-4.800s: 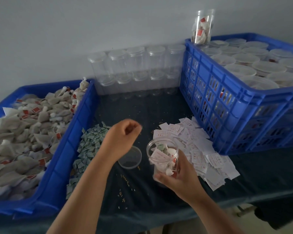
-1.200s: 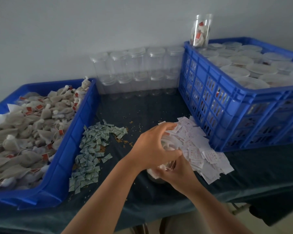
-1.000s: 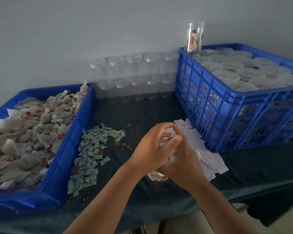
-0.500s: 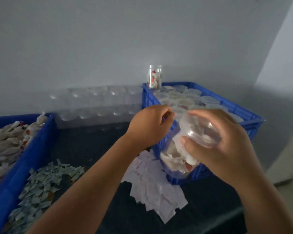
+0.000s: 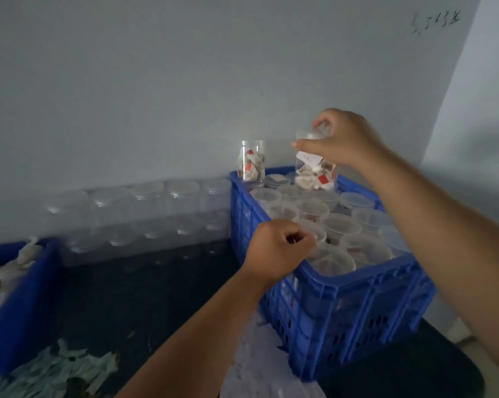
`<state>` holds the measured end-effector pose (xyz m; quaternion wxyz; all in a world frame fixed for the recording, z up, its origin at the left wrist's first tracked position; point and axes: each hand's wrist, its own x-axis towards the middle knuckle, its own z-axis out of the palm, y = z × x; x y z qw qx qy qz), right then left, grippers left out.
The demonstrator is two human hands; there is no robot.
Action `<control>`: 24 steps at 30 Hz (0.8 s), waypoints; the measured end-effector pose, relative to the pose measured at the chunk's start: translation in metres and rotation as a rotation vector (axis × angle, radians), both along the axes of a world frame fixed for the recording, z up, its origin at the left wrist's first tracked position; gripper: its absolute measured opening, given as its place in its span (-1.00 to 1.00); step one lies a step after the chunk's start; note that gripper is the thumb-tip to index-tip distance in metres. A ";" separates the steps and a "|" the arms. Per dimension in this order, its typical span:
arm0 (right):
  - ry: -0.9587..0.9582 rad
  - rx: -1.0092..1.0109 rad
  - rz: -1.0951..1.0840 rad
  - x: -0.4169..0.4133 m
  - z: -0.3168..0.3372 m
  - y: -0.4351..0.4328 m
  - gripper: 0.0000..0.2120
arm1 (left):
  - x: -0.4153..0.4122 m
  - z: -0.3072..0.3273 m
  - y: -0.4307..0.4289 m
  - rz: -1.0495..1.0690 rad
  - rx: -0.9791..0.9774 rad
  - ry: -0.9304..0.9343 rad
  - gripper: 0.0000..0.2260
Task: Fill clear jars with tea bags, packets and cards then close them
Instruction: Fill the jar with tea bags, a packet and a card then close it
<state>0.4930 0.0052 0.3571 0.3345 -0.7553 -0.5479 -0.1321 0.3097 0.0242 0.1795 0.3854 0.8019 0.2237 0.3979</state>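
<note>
Right hand is gripping one filled jar by its top above a blue crate; second filled jar is standing nearby; left hand is hovering, fingers curled, empty.

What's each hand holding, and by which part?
Right hand grips the filled jar by its lidded top, over the blue crate. Left hand is curled, nothing visible in it.

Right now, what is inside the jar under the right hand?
Inside the jar are pale tea bags with red tags, and a white card near the top. The right hand grips its top end and hides that part; no green packet shows.
</note>
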 end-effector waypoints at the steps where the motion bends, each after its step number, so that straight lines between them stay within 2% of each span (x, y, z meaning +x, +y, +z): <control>1: -0.006 -0.048 -0.022 0.008 0.001 0.024 -0.33 | 0.002 0.004 0.004 -0.004 -0.023 0.041 -0.62; 5: -0.006 -0.120 -0.063 0.028 -0.012 0.104 -0.33 | 0.010 0.012 0.008 0.013 0.066 0.116 -0.52; 11: 0.022 -0.059 -0.091 0.039 -0.054 0.178 -0.25 | 0.014 0.008 0.017 -0.067 0.046 -0.003 -0.43; 16: 0.128 -0.005 -0.092 0.051 -0.070 0.200 -0.25 | 0.015 0.005 0.020 -0.094 0.031 -0.055 -0.61; 18: 0.140 -0.025 -0.075 0.054 -0.073 0.201 -0.24 | 0.015 0.004 0.021 -0.085 0.029 -0.048 -0.59; 20: 0.150 -0.044 -0.062 0.055 -0.075 0.200 -0.18 | 0.015 0.003 0.020 -0.085 0.020 -0.042 -0.59; 24: 0.167 -0.013 -0.039 0.048 -0.068 0.188 -0.11 | 0.014 0.003 0.021 -0.098 -0.002 -0.041 -0.75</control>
